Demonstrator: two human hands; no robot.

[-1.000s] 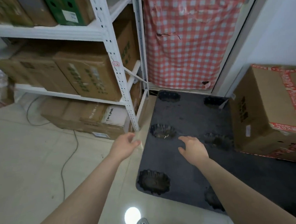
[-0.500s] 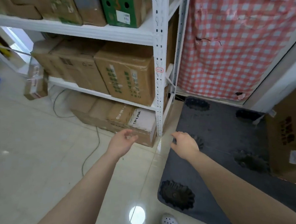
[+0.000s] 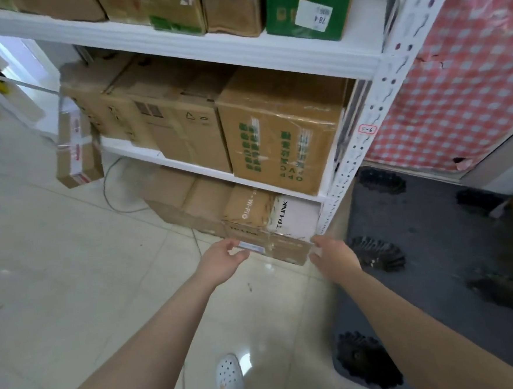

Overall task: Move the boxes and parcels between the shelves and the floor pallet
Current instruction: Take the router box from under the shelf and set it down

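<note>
Shelf rack point(image 3: 178, 48) white. Top-shelf box point(image 3: 305, 5) green w/ white label. Mid-shelf box point(image 3: 278, 138) brown w/ green print. Bottom box point(image 3: 269, 220) brown + white panel, black lettering. Parcel point(image 3: 76, 152) brown, red/white tape. Cloth point(image 3: 460, 89) red/white check. Pallet point(image 3: 434, 242) dk grey. Floor point(image 3: 57, 269) cream tile. Shoe point(image 3: 229, 375) white.

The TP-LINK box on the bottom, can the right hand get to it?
Probably yes. The right hand is at the front right corner of the box, nothing between them. The white shelf post stands close by but leaves the front free.
</note>
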